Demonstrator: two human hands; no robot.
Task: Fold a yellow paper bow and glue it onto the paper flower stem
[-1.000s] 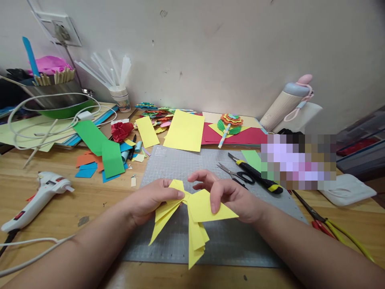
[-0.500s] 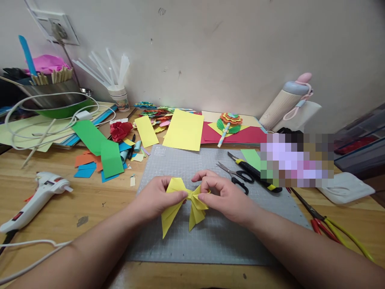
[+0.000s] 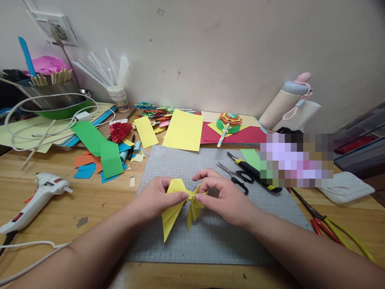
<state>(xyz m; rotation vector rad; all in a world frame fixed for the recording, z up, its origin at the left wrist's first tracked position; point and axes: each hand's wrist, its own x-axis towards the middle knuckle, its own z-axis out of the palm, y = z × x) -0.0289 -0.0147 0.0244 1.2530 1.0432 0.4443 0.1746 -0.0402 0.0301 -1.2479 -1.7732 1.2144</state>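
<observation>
A folded yellow paper piece (image 3: 176,206), pleated and pinched at its middle like a bow, is held just above the grey cutting mat (image 3: 216,237). My left hand (image 3: 153,198) grips its left half, thumb and fingers closed on the folds. My right hand (image 3: 224,196) pinches the right half at the centre, fingers curled over it. Two pointed tails of the paper hang down toward me between the hands.
Scissors (image 3: 236,175) and a yellow-black utility knife (image 3: 251,171) lie right of my hands. Red-and-yellow pliers (image 3: 327,224) lie farther right, a white glue gun (image 3: 33,200) at left. Coloured paper sheets (image 3: 183,130), scraps, a cup of straws (image 3: 118,96) and a bottle (image 3: 285,102) line the back.
The wide yellow flap on the right has been gathered in; my right hand closed onto the centre, and the paper now forms a tighter, smaller bow shape.
</observation>
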